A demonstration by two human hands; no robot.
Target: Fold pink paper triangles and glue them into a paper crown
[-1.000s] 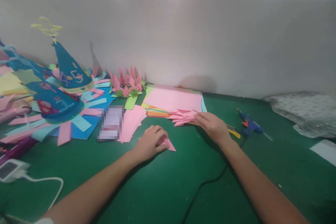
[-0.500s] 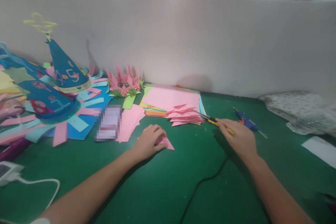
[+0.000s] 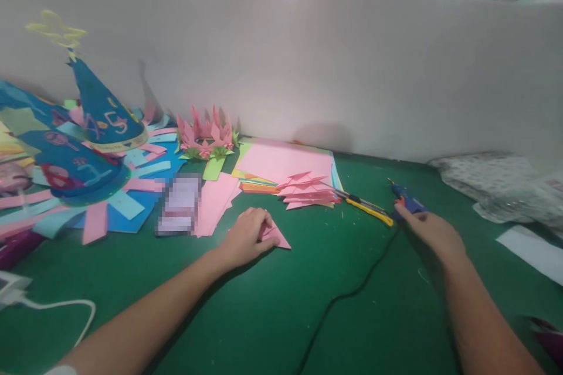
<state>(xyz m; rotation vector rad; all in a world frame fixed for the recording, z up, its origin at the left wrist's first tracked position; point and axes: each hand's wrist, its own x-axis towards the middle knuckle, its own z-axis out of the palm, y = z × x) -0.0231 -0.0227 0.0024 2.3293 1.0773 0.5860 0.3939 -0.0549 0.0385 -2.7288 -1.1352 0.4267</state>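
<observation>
My left hand (image 3: 248, 237) is closed over a folded pink paper piece (image 3: 278, 237), whose pointed corner sticks out past my thumb onto the green table (image 3: 272, 316). On the right, my right hand (image 3: 435, 239) has its fingers around the back of a blue hot glue gun (image 3: 407, 202); its nozzle points away from me, and my hand hides part of the body. Just left of the glue gun lies a yellow-handled craft knife (image 3: 369, 211). Its far end reaches toward a pile of folded pink paper pieces (image 3: 308, 192).
Flat coloured sheets (image 3: 285, 161) lie behind the pile. A pink paper crown (image 3: 206, 137), pink strips (image 3: 217, 202) and a phone (image 3: 180, 205) sit to the left, beside blue cone hats (image 3: 101, 108). A black cord (image 3: 329, 304) crosses the table. Plastic bags (image 3: 505, 193) lie far right.
My right hand has let go of the craft knife, which now lies on the table, and has moved right onto the glue gun. My left hand stays on the folded pink paper.
</observation>
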